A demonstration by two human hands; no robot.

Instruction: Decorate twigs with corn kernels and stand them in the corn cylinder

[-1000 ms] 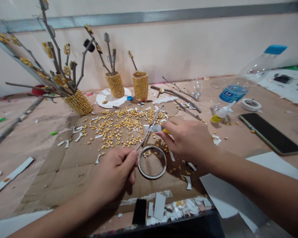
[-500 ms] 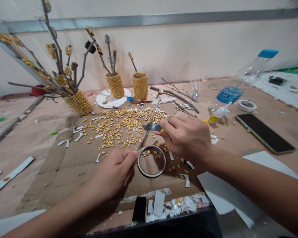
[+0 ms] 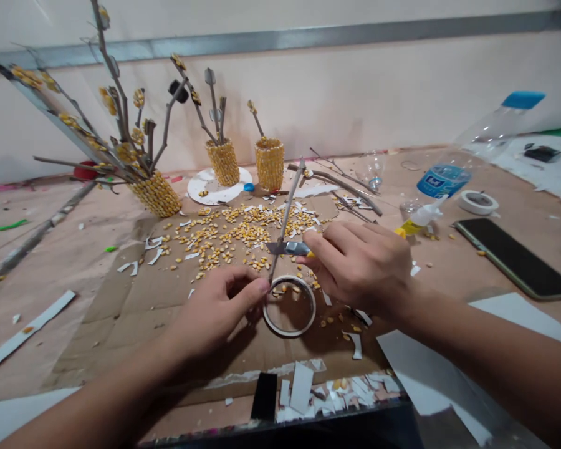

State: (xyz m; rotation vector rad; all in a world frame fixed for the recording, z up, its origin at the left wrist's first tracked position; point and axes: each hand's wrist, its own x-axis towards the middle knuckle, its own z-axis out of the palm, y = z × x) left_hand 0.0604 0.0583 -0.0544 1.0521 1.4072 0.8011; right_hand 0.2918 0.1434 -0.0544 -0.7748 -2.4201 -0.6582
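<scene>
Plainly, knife [image 3: 290, 248] in right grip [image 3: 362, 262]; blue bottle label [image 3: 442, 181] unreadable

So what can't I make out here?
All in the head view:
Knife: most of its handle, hidden by the right hand.
Twig: its near end, hidden by the left hand.
Tall branch: its tip, cut off by the top edge.
Bottle label: its wording, too small and blurred.
</scene>
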